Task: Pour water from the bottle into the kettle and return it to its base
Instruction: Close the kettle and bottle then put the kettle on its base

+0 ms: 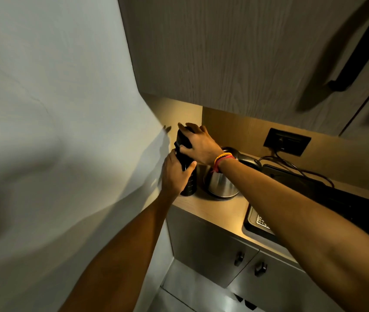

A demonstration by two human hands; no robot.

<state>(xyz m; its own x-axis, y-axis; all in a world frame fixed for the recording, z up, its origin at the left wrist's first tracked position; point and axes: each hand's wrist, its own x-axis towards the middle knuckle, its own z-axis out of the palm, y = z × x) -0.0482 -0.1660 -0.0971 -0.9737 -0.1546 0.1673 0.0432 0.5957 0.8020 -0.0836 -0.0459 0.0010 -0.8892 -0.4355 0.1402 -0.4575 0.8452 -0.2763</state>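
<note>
A tall black bottle (pixel 189 185) stands upright on the wooden counter (pixel 219 210), close to the left wall. My left hand (pixel 175 174) is wrapped around its body. Over the bottle's top my right hand (pixel 198 143) is closed on the cap; a red and yellow thread band circles that wrist. Just right of the bottle stands a steel kettle (pixel 222 184) with a black handle, partly hidden behind my right forearm. Whether the kettle sits on its base is hidden from me.
A black sink (pixel 260 224) with a drain grate is sunk into the counter on the right. A wall socket (pixel 287 141) with a black cord is behind it. An upper cabinet (pixel 235 52) hangs low overhead. Cabinet doors with knobs (pixel 238 258) are below.
</note>
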